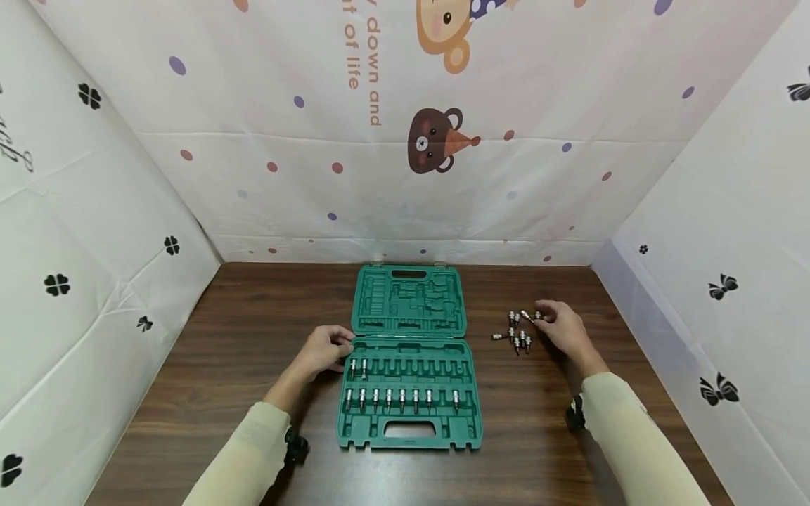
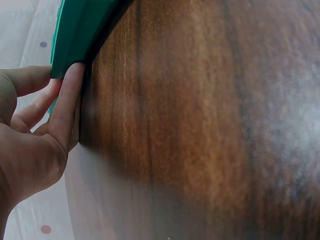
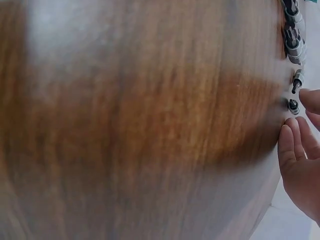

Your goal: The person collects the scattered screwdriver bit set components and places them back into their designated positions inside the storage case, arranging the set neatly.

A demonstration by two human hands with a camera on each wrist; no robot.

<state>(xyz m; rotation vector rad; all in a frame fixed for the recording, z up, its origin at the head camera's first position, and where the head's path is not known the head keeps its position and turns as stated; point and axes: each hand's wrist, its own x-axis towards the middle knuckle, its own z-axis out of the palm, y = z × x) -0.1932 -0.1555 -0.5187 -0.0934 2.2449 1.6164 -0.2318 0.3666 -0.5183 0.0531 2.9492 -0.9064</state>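
Dark wood-grain bench [image 1: 253, 351] boxed in by printed white sheeting on three sides. A loose cluster of socket bits [image 1: 517, 330] lies on the bench to the right of the open green tool case [image 1: 410, 422], well apart from it. The bits lie at mixed angles, some upright, some on their sides; no common long axis can be stated. The right hand [image 1: 563, 329] sits at the cluster's right edge, its fingers [image 3: 292, 145] reaching left toward the nearest bit [image 3: 293, 106], which stands just off the fingertips. In the right wrist view the fingers are loosely curled and hold nothing; contact with that bit cannot be confirmed. The right hand is by far the nearer to the cluster.

The left hand [image 1: 325, 349] is at the case's left side, near the hinge line. The left wrist view shows its thumb and fingertips [image 2: 70, 95] pressed against the green edge, steadying it rather than gripping round it. Seated bits [image 1: 388, 397] fill part of the lower tray's two rows; several slots stand vacant.
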